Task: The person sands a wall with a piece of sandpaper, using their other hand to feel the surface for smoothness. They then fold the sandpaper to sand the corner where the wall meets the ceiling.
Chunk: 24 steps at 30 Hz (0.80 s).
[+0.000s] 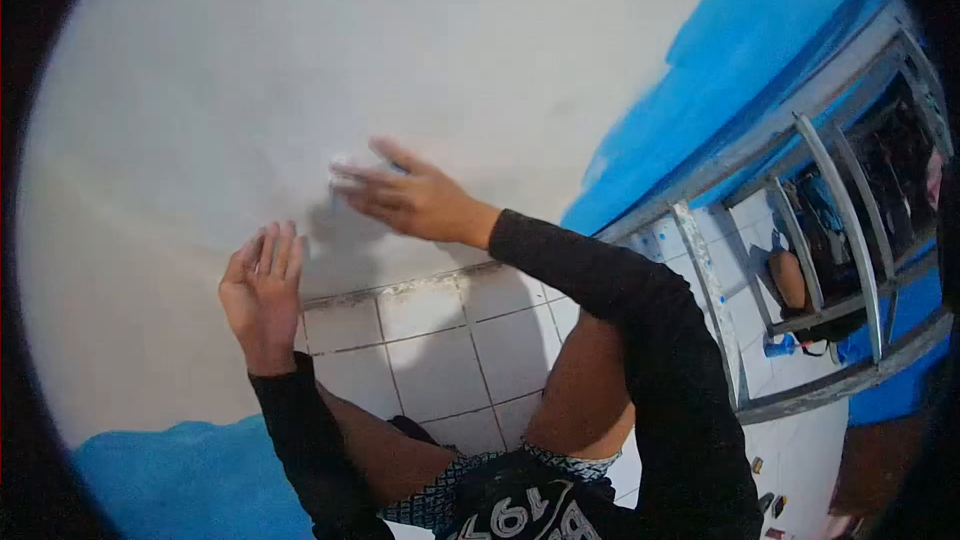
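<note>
A whitish wall [250, 70] fills most of the view in front of me. My right hand [415, 198] is close to the wall, its fingers stretched out to the left and the thumb apart. Motion smears its fingertips, and a pale patch shows beside them that I cannot make out. Lower and to the left, my left hand [262, 290] is raised near the wall with its fingers extended upward. I see nothing in its palm. A shadow falls on the wall between the two hands.
Bright blue paint [745, 30] covers the wall at upper right, and more blue paint [190, 470] lies at lower left. A paint-spotted metal ladder [850, 240] stands on the right. White floor tiles [430, 365] meet the wall below my hands. Small items, including slippers [772, 506], lie at lower right.
</note>
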Available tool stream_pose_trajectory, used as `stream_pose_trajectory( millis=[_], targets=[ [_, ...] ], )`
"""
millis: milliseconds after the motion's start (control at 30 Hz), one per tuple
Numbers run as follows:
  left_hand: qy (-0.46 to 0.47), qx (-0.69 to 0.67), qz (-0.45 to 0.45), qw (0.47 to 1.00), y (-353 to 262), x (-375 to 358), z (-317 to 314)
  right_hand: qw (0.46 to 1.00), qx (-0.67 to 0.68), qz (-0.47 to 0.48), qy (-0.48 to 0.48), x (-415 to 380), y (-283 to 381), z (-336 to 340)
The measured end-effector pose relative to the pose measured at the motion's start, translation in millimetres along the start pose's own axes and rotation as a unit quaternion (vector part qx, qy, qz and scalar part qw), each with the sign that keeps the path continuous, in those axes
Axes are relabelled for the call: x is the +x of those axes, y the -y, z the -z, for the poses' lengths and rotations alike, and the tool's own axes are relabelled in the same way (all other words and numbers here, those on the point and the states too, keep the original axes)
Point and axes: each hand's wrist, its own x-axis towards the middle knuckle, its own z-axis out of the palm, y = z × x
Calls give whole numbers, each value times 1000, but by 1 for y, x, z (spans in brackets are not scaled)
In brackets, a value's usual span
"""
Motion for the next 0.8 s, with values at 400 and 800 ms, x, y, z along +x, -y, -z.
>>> stream_pose_trajectory(
  millis=[400, 800],
  targets=[
    [-34, 39, -17, 999, 9, 3, 1, 998, 48, 35, 1, -12, 4, -13],
    [-10, -29, -4, 1000, 14, -1, -10, 996, -11, 85, 20, -11, -7, -12]
  ],
)
